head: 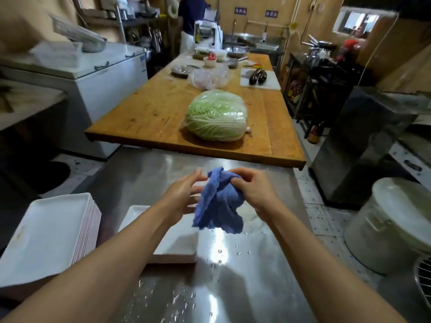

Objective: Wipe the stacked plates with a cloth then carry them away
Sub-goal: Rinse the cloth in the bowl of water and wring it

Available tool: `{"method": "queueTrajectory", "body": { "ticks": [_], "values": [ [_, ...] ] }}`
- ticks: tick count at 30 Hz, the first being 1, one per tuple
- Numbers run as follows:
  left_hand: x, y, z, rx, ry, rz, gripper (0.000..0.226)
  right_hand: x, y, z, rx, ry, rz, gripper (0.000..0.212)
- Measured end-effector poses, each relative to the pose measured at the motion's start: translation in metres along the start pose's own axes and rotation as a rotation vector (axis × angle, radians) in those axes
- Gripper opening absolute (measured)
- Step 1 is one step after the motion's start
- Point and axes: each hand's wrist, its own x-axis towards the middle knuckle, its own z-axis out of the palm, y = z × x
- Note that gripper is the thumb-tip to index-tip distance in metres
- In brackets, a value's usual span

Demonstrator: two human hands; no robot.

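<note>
Wiping looks barely under way, judging by the layout. Both hands are raised above the steel table (245,287), working a blue cloth (218,201). The right hand (253,190) has its fingers curled round the bunched top of the cloth, while the left hand (180,197) is beside it with fingers spread and loose, at most touching the cloth's edge. The cloth hangs clear of the table, apart from any plate.

A tall stack of white rectangular plates (51,231) sits at the table's left edge. A lower pile, perhaps only a plate or two (177,245), lies just below the hands. Whether either pile has been wiped cannot be told. Water drops (219,261) dot the steel nearby. Carrying the plates away has not begun.

As for writing, two small dark signs (256,11) hang on the far wall, but their characters are too blurred to read. No brand is legible anywhere.
</note>
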Motion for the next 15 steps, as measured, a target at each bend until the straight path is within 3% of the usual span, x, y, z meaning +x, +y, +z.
{"method": "queueTrajectory", "body": {
  "ticks": [3,5,7,10,15],
  "values": [
    [-0.023,-0.008,-0.024,0.173,0.043,0.169,0.046,-0.012,-0.008,0.035,-0.175,0.098,-0.021,0.008],
    [-0.033,-0.015,-0.041,0.253,0.036,0.230,0.027,-0.020,-0.013,0.056,-0.211,0.071,-0.035,0.005],
    [-0.041,-0.020,-0.061,0.232,0.063,0.206,0.011,-0.029,-0.018,0.075,-0.197,0.017,-0.047,0.004],
    [-0.048,-0.025,-0.090,0.077,0.099,0.113,0.011,-0.040,-0.024,0.094,-0.186,0.024,-0.051,0.007],
    [-0.052,-0.034,-0.121,-0.177,0.174,-0.001,0.021,-0.060,-0.024,0.116,-0.006,-0.062,0.100,0.045]
  ]
}}
